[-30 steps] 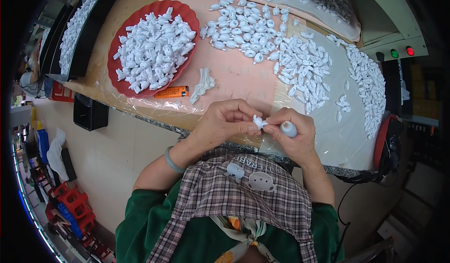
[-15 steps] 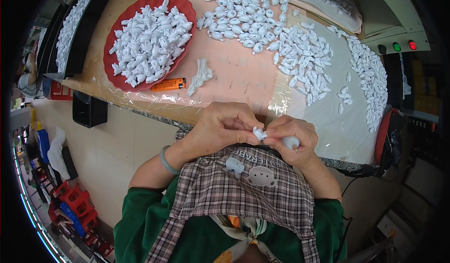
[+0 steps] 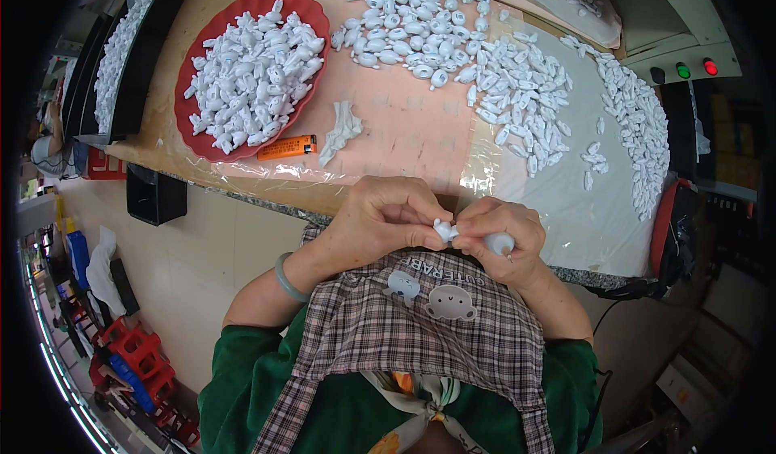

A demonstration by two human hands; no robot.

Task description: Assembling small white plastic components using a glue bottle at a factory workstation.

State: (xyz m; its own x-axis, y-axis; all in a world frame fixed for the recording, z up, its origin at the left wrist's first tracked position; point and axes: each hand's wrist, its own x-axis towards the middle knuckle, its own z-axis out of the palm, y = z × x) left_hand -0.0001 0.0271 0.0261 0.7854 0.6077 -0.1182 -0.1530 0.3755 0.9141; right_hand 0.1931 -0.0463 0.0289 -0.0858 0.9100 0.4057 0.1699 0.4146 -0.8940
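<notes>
**At the table's near edge, two bare hands meet over one small white figure**

The left hand (image 3: pixel 388 218) pinches the small white figure (image 3: pixel 444 229) narrowly between thumb and fingertips, so that only part of it shows. The right hand (image 3: pixel 509 232) comes in from the other side, its thumb and forefinger closed together at the figure's right end; whether they pinch a part of it is hidden. That same hand also holds a pale, rounded bottle (image 3: pixel 499 244), tucked among its curled fingers, with the narrow tip facing the wearer. The figure is just above a plaid apron (image 3: pixel 420 320), midway between the two hands.

Beyond the left hand stands a red dish (image 3: pixel 202 143) with a scalloped rim, heaped with white figures (image 3: pixel 255 78). Farther left, a long black tray (image 3: pixel 144 74) is filled with more small white pieces (image 3: pixel 117 58). Close to the dish's lower right rim lies an orange lighter (image 3: pixel 288 147), and just right of that, a crumpled white scrap (image 3: pixel 340 133). Loose white pieces (image 3: pixel 412 33) spread over a pink sheet (image 3: pixel 404 122), and others lie in groups farther right. On the floor at left is a black bin (image 3: pixel 155 195).
</notes>
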